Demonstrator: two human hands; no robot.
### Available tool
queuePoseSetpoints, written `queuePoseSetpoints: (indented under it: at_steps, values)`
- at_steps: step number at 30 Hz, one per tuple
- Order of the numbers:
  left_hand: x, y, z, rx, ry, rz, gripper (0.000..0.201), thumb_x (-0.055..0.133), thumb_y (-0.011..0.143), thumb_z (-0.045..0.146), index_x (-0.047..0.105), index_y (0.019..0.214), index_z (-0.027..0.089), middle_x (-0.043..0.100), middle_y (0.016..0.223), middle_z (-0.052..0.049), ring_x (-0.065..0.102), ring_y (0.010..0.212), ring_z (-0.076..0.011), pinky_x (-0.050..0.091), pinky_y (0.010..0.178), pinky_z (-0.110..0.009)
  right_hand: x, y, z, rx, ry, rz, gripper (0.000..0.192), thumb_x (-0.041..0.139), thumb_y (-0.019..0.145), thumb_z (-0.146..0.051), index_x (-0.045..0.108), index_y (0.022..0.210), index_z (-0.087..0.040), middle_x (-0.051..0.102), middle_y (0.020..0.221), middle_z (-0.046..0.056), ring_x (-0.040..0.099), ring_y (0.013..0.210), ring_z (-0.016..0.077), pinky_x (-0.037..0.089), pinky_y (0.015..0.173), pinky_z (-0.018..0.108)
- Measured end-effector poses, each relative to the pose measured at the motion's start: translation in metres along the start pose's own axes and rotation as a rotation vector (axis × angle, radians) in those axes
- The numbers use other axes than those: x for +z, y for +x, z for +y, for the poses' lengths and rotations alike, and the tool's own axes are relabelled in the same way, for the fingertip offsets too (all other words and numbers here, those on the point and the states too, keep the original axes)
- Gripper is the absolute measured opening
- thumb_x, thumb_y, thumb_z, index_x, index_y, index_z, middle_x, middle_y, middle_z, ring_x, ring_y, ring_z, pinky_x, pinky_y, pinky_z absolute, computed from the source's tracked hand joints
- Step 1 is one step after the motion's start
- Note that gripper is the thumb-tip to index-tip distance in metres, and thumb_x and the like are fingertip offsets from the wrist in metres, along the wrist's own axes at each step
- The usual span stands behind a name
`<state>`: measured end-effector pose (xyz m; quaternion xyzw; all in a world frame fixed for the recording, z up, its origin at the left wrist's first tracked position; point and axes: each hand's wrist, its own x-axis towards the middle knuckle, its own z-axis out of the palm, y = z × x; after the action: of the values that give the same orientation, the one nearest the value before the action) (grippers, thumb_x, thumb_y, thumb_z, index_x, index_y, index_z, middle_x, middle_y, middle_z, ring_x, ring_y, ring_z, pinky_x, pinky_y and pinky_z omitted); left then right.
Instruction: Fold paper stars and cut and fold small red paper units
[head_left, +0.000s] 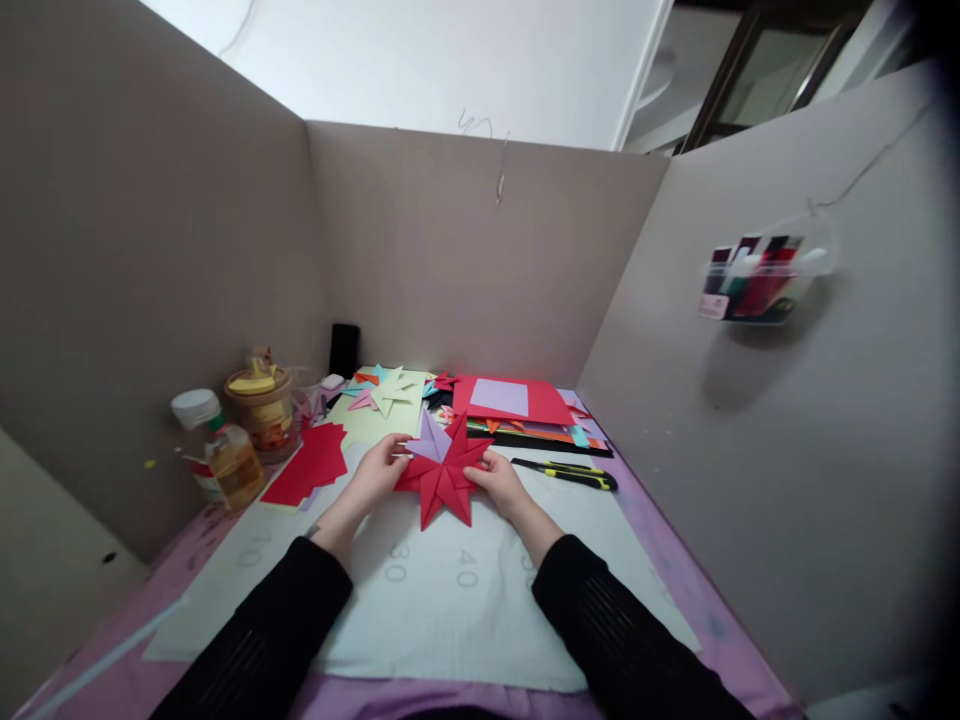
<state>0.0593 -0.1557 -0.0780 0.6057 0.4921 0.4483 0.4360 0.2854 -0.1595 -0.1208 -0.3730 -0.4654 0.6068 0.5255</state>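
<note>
- Left hand (384, 467) and right hand (501, 480) pinch a folded paper star (442, 485) from opposite sides, thumbs toward the wearer and fingers partly hidden by its edges.
- That star sits between the two hands, touching both; its points spread above and below the grip. Most are red, with a lilac section at the upper left, next to the left hand.
- It is held above a pale mat (450, 640) printed with numbers; whether its lowest points touch the mat, I cannot tell.
- Near the left hand, on the left, lie red paper sheets (307, 465), with a bottle of amber liquid (236, 465) farther left.
- Just to the right of the right hand is a black-and-yellow cutter (581, 480).
- Beyond the hands, a lilac square (500, 397) rests on a red sheet (551, 403), and a pale green star (391, 392) lies left of them.
</note>
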Motion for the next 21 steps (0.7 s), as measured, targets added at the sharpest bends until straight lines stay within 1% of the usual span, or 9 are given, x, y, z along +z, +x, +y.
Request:
queuePoseSetpoints:
  at_steps: [5, 8, 11, 13, 15, 17, 19, 21]
  values:
    - [-0.002, 0.001, -0.003, 0.006, 0.029, 0.016, 0.042, 0.06, 0.067, 0.029, 0.059, 0.106, 0.017, 0.066, 0.097, -0.01, 0.064, 0.094, -0.0254, 0.049, 0.081, -0.037, 0.003, -0.002, -0.005, 0.005, 0.021, -0.006, 0.034, 0.078, 0.058, -0.027, 0.066, 0.088, -0.017, 0.072, 0.079, 0.004, 0.065, 0.066, 0.0187, 0.049, 0.064, 0.03]
    - [-0.003, -0.003, -0.004, 0.01, 0.013, 0.009, 0.04, 0.06, 0.069, 0.031, 0.059, 0.106, 0.017, 0.066, 0.101, -0.011, 0.063, 0.098, -0.026, 0.048, 0.086, -0.039, 0.003, -0.002, -0.007, 0.034, 0.02, -0.004, 0.034, 0.078, 0.058, -0.027, 0.067, 0.089, -0.017, 0.073, 0.081, 0.004, 0.066, 0.067, 0.0191, 0.049, 0.064, 0.03]
    - [-0.002, -0.008, -0.002, -0.039, -0.016, 0.025, 0.042, 0.061, 0.071, 0.035, 0.057, 0.109, 0.017, 0.064, 0.109, -0.012, 0.061, 0.103, -0.0266, 0.048, 0.087, -0.039, -0.001, 0.0, -0.008, 0.064, 0.017, -0.004, 0.034, 0.078, 0.059, -0.028, 0.067, 0.09, -0.017, 0.073, 0.086, 0.006, 0.067, 0.072, 0.0204, 0.05, 0.067, 0.031]
    - [0.002, -0.011, -0.001, -0.088, -0.05, 0.037, 0.045, 0.06, 0.074, 0.039, 0.054, 0.113, 0.018, 0.061, 0.116, -0.014, 0.061, 0.101, -0.0262, 0.05, 0.085, -0.039, -0.005, 0.001, -0.009, 0.077, 0.029, -0.004, 0.035, 0.079, 0.06, -0.028, 0.068, 0.091, -0.017, 0.073, 0.088, 0.007, 0.067, 0.076, 0.0213, 0.05, 0.071, 0.032]
    - [0.009, -0.015, -0.002, -0.091, -0.102, 0.09, 0.047, 0.059, 0.076, 0.043, 0.05, 0.116, 0.02, 0.057, 0.123, -0.015, 0.061, 0.101, -0.0253, 0.05, 0.086, -0.04, -0.009, 0.003, -0.011, 0.102, 0.057, -0.001, 0.039, 0.08, 0.059, -0.029, 0.068, 0.094, -0.017, 0.073, 0.089, 0.007, 0.068, 0.078, 0.0221, 0.05, 0.073, 0.033]
    - [0.016, -0.02, -0.003, -0.098, -0.158, 0.179, 0.048, 0.054, 0.08, 0.048, 0.044, 0.121, 0.024, 0.052, 0.13, -0.014, 0.06, 0.104, -0.024, 0.049, 0.089, -0.04, -0.012, 0.004, -0.014, 0.13, 0.103, 0.009, 0.044, 0.08, 0.059, -0.029, 0.067, 0.099, -0.017, 0.073, 0.09, 0.009, 0.068, 0.08, 0.0229, 0.05, 0.074, 0.034]
    - [0.023, -0.026, -0.006, -0.118, -0.182, 0.222, 0.045, 0.046, 0.085, 0.052, 0.041, 0.123, 0.029, 0.046, 0.136, -0.011, 0.057, 0.111, -0.0239, 0.05, 0.088, -0.039, -0.015, 0.007, -0.019, 0.149, 0.151, 0.035, 0.045, 0.08, 0.06, -0.03, 0.065, 0.101, -0.017, 0.073, 0.09, 0.009, 0.068, 0.079, 0.0233, 0.051, 0.074, 0.035]
    - [0.026, -0.032, -0.01, -0.113, -0.185, 0.234, 0.045, 0.037, 0.088, 0.056, 0.038, 0.127, 0.033, 0.041, 0.142, -0.007, 0.052, 0.119, -0.0248, 0.049, 0.092, -0.039, -0.017, 0.009, -0.023, 0.151, 0.172, 0.06, 0.045, 0.079, 0.061, -0.03, 0.065, 0.102, -0.017, 0.073, 0.092, 0.01, 0.068, 0.079, 0.0237, 0.051, 0.074, 0.036]
